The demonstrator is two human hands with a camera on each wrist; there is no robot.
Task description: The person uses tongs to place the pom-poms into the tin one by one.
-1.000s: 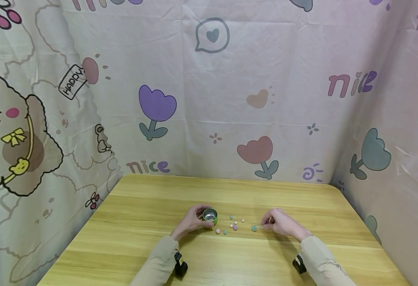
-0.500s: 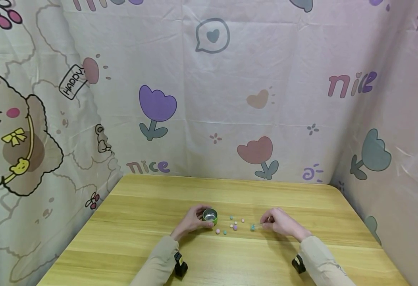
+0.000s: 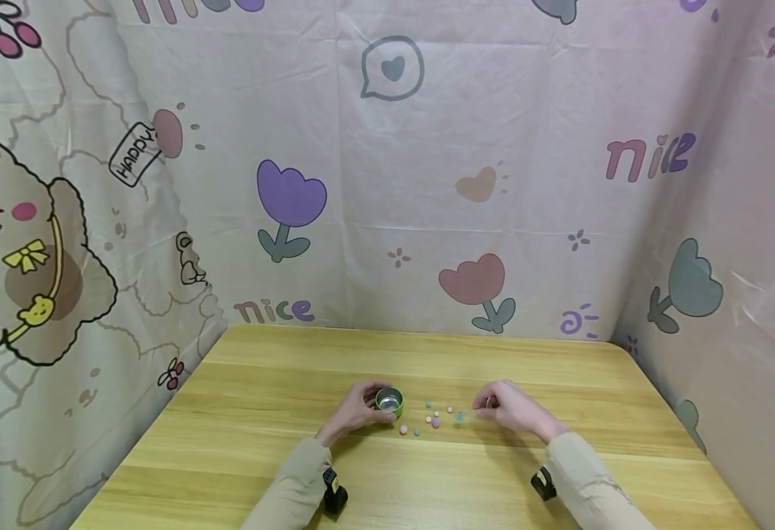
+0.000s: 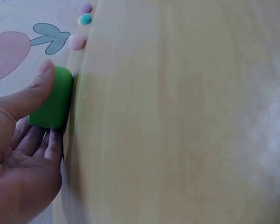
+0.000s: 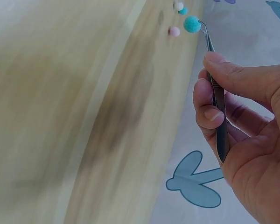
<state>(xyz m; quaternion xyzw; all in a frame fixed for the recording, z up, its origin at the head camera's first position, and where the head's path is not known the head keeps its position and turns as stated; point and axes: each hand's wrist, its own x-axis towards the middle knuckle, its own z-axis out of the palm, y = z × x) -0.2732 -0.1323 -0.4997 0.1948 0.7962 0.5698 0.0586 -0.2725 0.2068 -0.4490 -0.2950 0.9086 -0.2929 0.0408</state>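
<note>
My left hand (image 3: 359,407) holds a small round green tin (image 4: 60,100) on the table, thumb on the near side and fingers round the far side. From above, the tin shows an open top and a shiny metal inside. In the right wrist view, my right hand (image 5: 245,102) grips metal tweezers (image 5: 218,100) between thumb and fingers. Their bent tips pinch a turquoise pom-pom (image 5: 192,24), which hangs over the table right of the loose ones. A pink pom-pom (image 3: 403,430) lies just beside the tin.
Between the hands, several small pom-poms lie scattered on the wooden table (image 3: 281,368), among them a purple one (image 3: 436,422) and a small teal one (image 3: 416,432). A printed cloth (image 3: 387,162) hangs behind the table and along both sides.
My right hand has moved left and slightly up in the head view, carrying the turquoise pom-pom in the tweezers closer to the loose pom-poms. The left hand and tin have stayed put.
</note>
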